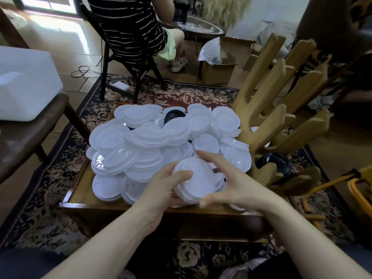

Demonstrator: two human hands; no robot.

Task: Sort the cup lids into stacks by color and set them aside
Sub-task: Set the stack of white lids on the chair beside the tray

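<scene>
A big heap of white cup lids (pixel 153 141) covers a low wooden table (pixel 80 190). A black lid (pixel 173 115) pokes out near the heap's far side. A small stack of white lids (pixel 196 180) sits at the near edge of the heap, and both hands are on it. My left hand (pixel 167 186) grips it from the left, thumb on top. My right hand (pixel 227 178) wraps it from the right, fingers over the far rim and thumb under the near rim. Black lids (pixel 275 162) rest in the wooden rack to the right.
A wooden rack with tall slotted posts (pixel 267 109) stands at the table's right edge. A dark chair with a white box (pixel 24 83) is on the left. A person in a striped shirt (pixel 130 23) sits on a chair beyond the table. A yellow frame (pixel 358 188) lies far right.
</scene>
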